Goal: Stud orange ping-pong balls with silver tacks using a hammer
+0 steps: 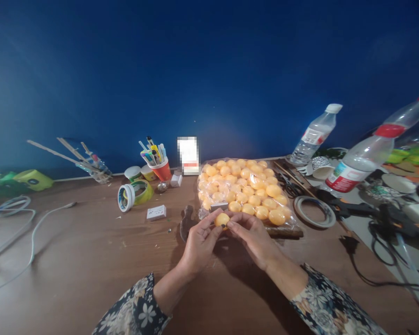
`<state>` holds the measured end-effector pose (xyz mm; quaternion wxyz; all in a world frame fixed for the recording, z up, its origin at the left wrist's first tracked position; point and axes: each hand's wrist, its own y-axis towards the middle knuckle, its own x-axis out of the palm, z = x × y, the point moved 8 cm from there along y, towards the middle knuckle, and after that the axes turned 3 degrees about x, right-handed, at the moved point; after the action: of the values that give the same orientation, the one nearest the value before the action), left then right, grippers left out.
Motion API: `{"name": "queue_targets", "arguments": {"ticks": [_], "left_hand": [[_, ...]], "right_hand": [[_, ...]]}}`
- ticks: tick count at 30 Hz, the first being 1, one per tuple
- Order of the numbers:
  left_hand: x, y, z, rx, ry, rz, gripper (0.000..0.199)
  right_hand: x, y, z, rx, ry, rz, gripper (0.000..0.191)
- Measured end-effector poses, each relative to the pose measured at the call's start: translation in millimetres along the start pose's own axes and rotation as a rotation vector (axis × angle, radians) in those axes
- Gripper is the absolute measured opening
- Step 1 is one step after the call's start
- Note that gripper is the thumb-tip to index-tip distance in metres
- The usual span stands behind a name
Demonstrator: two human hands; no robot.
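Observation:
A small orange-yellow ball, like a ping-pong ball (222,219), is held up over the desk. My left hand (201,242) pinches it from the left between thumb and fingers. From the right, my right hand (253,235) closes its thumb and fingertips on the same ball. A small black spot (223,226) shows on the ball's near side, between both thumbs; whether it is a stuck-on piece or a mark is unclear. Just behind my hands lies a clear plastic bag (244,186) of many similar balls. A hammer (186,224) lies partly hidden behind my hands.
Left of the bag are a small white box (156,212), tape rolls (126,197) and a red cup of pens (162,170). To the right stand plastic bottles (356,158), a tape roll (314,211), scissors (291,188) and black cables (377,279). A white cable (35,232) runs along the far left.

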<state>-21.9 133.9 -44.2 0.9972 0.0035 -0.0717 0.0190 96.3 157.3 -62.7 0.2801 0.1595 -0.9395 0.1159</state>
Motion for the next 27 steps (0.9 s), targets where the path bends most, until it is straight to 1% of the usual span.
{"name": "queue_targets", "arguments": {"ticks": [6,12,19,24,27], "left_hand": [[0.8,0.9,-5.2,-0.040,-0.083,-0.021,0.057],[-3.3,-0.5,-9.4,-0.046,-0.104,-0.023,0.053],[-1.2,-1.0,-10.4,-0.056,-0.171,-0.057,0.054],[-1.9,-1.0,-5.5,-0.048,-0.151,-0.043,0.049],[-2.4,-0.3,-0.7,-0.037,-0.162,-0.032,0.048]], "right_hand": [[4.1,-1.5,0.1,0.004,0.027,-0.016,0.023],[8.1,-2.5,-0.8,0.005,0.030,-0.030,0.021],[7.7,-3.5,-0.6,-0.011,0.033,-0.017,0.023],[12.8,-5.6,-5.8,-0.074,-0.042,-0.044,0.022],[14.0,-6.7,-12.9,-0.123,-0.149,-0.063,0.020]]}}
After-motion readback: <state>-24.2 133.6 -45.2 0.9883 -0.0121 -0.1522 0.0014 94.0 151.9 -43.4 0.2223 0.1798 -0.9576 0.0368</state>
